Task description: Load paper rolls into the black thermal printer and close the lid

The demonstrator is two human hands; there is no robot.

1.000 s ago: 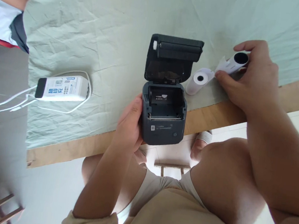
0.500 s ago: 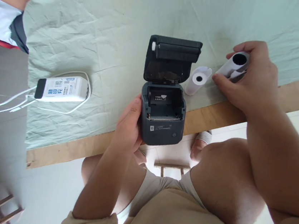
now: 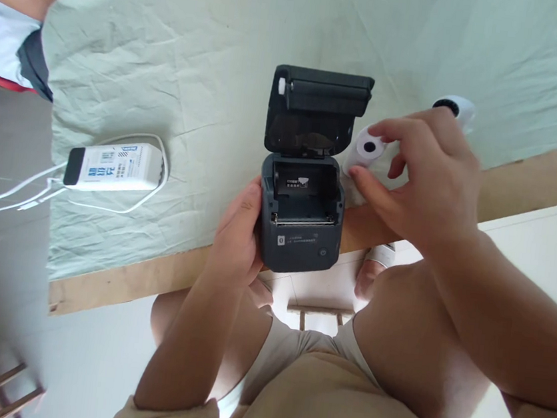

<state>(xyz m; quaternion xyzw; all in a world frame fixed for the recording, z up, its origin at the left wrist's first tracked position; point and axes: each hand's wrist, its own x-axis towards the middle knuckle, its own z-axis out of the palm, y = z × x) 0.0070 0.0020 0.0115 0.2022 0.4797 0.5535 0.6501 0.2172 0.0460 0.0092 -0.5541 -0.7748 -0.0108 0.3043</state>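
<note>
The printer [image 3: 298, 255] is at the near edge of the table [image 3: 129, 284], its front reaching past the bare wooden strip in view; whether it rests on the table or is held up, I cannot tell. Beyond the printer and to its left, the pale cloth [image 3: 211, 94] lies open as far as the power strip [image 3: 121, 167], well apart. To the printer's right, room is tight: the small paper roll [image 3: 365, 153] stands just beside it. The large paper roll [image 3: 464, 115] is farther right, partly hidden behind the right hand [image 3: 433, 179].

The left hand [image 3: 238, 231] has its fingers clamped on the printer's left side. The printer's lid [image 3: 314, 116] is raised and its paper bay is bare. The right thumb and forefinger are apart, on either side of the small roll; I cannot tell whether they grip it.

Half a second ago the right hand was around the large roll; now that roll stands free, and the printer has hardly shifted.
</note>
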